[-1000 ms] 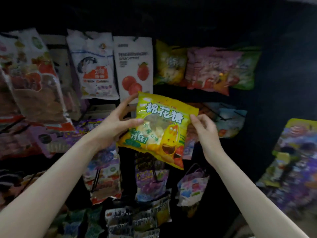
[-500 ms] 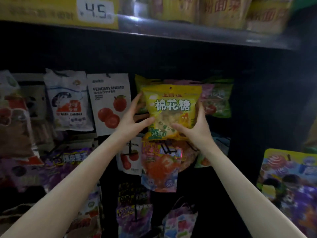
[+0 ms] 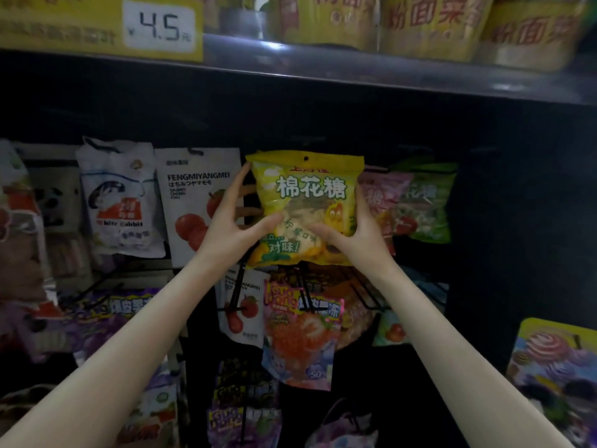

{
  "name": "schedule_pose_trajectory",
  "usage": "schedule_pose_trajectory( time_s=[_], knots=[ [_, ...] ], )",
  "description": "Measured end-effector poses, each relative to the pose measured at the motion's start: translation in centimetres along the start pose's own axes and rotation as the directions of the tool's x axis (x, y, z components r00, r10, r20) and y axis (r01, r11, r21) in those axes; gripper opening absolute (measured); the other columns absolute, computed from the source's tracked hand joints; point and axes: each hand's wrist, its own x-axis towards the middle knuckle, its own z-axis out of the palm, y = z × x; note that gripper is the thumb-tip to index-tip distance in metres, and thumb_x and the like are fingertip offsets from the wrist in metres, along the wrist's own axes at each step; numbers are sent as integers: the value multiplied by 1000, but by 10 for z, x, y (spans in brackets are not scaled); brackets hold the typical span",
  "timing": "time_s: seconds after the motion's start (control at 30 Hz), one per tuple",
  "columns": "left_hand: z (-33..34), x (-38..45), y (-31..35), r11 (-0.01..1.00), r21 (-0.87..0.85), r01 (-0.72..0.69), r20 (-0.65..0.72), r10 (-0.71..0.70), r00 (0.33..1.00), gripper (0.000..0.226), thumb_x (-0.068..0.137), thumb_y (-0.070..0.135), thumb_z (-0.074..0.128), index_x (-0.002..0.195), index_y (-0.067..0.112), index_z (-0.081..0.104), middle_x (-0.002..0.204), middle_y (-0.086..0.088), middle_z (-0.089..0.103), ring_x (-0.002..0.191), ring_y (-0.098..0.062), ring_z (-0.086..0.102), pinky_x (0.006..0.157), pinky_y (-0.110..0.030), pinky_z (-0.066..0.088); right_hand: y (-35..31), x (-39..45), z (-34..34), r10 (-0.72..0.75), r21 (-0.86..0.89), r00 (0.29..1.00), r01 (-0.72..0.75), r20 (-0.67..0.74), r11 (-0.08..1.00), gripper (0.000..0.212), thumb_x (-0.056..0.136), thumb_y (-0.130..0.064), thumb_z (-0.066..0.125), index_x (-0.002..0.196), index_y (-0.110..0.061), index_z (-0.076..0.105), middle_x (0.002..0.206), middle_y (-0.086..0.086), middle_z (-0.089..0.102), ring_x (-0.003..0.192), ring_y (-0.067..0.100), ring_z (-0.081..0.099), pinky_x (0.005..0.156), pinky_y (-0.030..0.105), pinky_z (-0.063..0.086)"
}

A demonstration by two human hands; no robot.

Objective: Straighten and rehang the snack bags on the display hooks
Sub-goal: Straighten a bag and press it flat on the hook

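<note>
Yellow bag [image 3: 307, 202] pinched between both hands' fingers [image 3: 237, 185].

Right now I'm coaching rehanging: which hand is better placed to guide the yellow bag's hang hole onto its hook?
Probably the left hand: its fingers reach up the yellow bag to the top corner, nearer the hang hole. The right hand grips lower, better suited to steadying.

Both arms reach up, left hand [image 3: 233, 223] and right hand [image 3: 355, 234] curled inward, gripping.
</note>
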Motion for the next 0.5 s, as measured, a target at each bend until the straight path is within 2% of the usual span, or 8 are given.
schedule_pose_trajectory(
  time_s=[0.07, 0.1, 0.13, 0.23, 0.3, 0.33, 0.43, 0.5],
  knots=[
    [-2, -3, -6, 1000, -4, 12, -19, -13, 1000, 87, 73, 45, 72, 142, 38, 21, 125, 10, 48, 95, 2, 59, 69, -8, 47, -3, -1, -1, -10, -4, 999, 11, 30, 1000, 89, 78, -36, 71, 145, -33, 13, 131, -33, 28, 116, -18, 26, 90, -6, 23],
    [-2, -4, -9, 1000, 2, 20, -23, -20, 1000, 88, 72, 45, 72, 143, 36, 21, 124, 9, 48, 91, 6, 59, 70, -8, 47, -3, -1, -1, -9, -9, 999, 10, 47, 1000, 85, 79, -34, 71, 142, -33, 15, 124, -36, 27, 109, -21, 27, 80, -11, 23],
    [-2, -4, -12, 999, 10, 36, -25, -36, 999, 88, 71, 45, 70, 144, 33, 21, 123, 9, 49, 88, 9, 58, 71, -8, 48, -3, -1, -1, -1, -18, 997, 3, 71, 1000, 81, 79, -34, 70, 140, -34, 17, 124, -35, 28, 109, -20, 28, 77, -12, 23],
    [-2, -1, -18, 994, 0, 109, -14, -109, 994, 89, 67, 46, 62, 145, 32, 21, 117, 17, 49, 89, 9, 57, 78, -15, 49, -2, 1, 7, 30, -4, 997, -30, 67, 1000, 90, 79, -38, 70, 148, -25, 13, 131, -21, 31, 115, -10, 29, 84, -6, 23],
    [-2, 2, -22, 992, -7, 125, 1, -125, 992, 85, 70, 45, 62, 144, 32, 23, 118, 21, 48, 96, 7, 54, 83, -21, 49, 1, 0, 14, 46, -11, 999, -46, 22, 999, 95, 77, -43, 70, 149, -24, 11, 144, -17, 28, 128, -3, 28, 100, 5, 22],
    [-1, 3, -22, 994, 1, 109, 5, -109, 994, 82, 73, 42, 62, 144, 31, 24, 120, 20, 48, 96, 9, 54, 81, -17, 49, 2, -1, 16, 48, -18, 999, -48, 0, 999, 96, 76, -45, 71, 149, -25, 12, 147, -17, 28, 132, 0, 27, 105, 12, 24],
    [1, -1, -21, 999, 31, 18, -1, -18, 1000, 78, 77, 41, 66, 143, 27, 27, 123, 13, 47, 94, 15, 53, 72, -7, 45, 4, -7, 15, 35, 13, 998, -34, -43, 999, 96, 73, -44, 73, 148, -27, 15, 139, -22, 35, 125, -5, 33, 98, 5, 28],
    [0, -7, -22, 996, 64, -59, -31, 61, 998, 72, 78, 47, 69, 136, 29, 30, 119, 11, 49, 98, 9, 52, 77, -9, 44, 6, -12, 12, 23, -6, 998, -24, -58, 1000, 102, 69, -48, 74, 148, -30, 12, 148, -17, 27, 133, -2, 26, 105, 15, 25]
  ],
)
